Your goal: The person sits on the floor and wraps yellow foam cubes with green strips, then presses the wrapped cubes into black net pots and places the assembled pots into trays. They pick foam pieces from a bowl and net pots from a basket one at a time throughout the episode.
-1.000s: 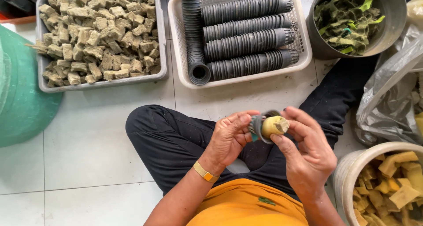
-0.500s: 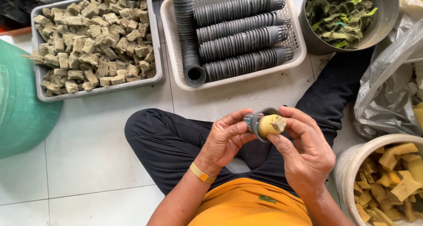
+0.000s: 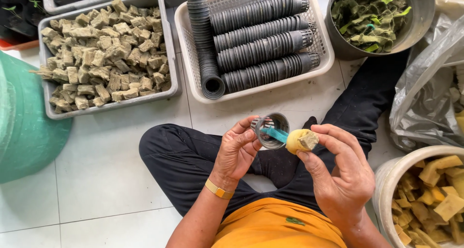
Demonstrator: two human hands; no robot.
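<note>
Seated person holds a small net pot and a yellow sponge plug at mid-frame.

The left hand (image 3: 239, 151) is clamped around a small black net pot (image 3: 271, 129), its open mouth turned toward the right hand (image 3: 338, 175), whose fingers are closed on a yellow sponge plug (image 3: 301, 141). A teal strip (image 3: 275, 134) runs from the plug into the pot's mouth. At upper centre, a white basket (image 3: 186, 50) holds stacks of black net pots (image 3: 261, 30); at upper left, a grey tray (image 3: 169, 59) is full of brownish cubes (image 3: 101, 50). At lower right, a white bucket (image 3: 386, 175) holds yellow sponge pieces (image 3: 435, 199); at upper right, a grey bucket (image 3: 420, 11) holds green scraps (image 3: 369, 16).
</note>
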